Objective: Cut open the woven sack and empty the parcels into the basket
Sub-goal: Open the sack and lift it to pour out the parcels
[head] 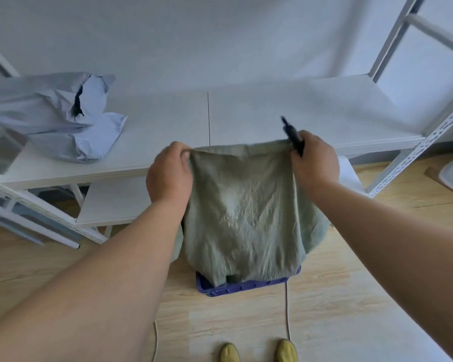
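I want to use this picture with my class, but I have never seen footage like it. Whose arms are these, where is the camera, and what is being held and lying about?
There is one picture, from a camera worn on a person's head, looking down at their own arms. The left hand and right hand each grip a top corner of a green woven sack, holding it up over a blue basket on the floor. The right hand also holds a dark tool, too blurred to identify. On the white table behind lie crumpled grey bags. The yellow shoes are the person's own.
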